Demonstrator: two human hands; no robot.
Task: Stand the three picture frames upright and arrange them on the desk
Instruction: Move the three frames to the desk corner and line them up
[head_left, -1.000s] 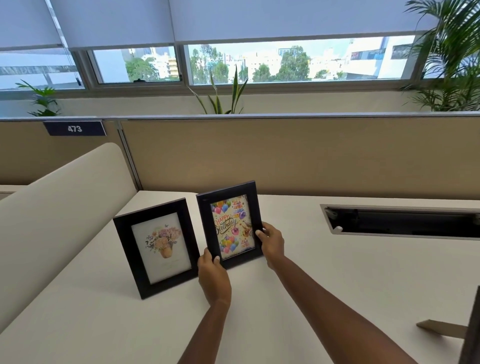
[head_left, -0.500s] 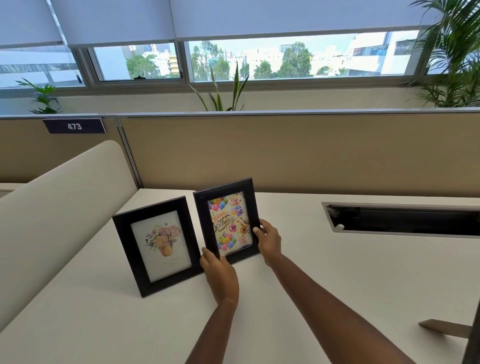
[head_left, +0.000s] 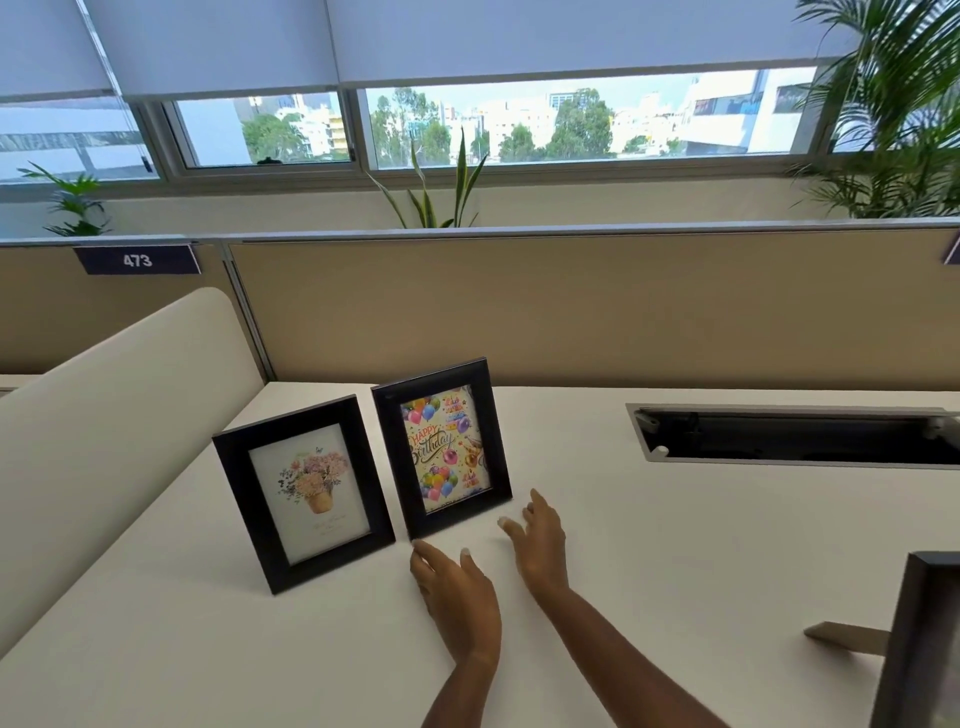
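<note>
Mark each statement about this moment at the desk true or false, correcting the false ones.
1. The birthday frame stands upright on the desk. True.
2. The left hand has the birthday frame in its grip. False: both hands are open and off it, though the left fingertips are very close to its lower corner.
3. The flower frame lies flat. False: it stands upright, left of the birthday frame.
4. The right hand holds nothing. True.
5. A third frame shows at the right edge. True, only partly in view.

Both hands (head_left: 457, 592) off birthday frame (head_left: 441, 447)
</note>
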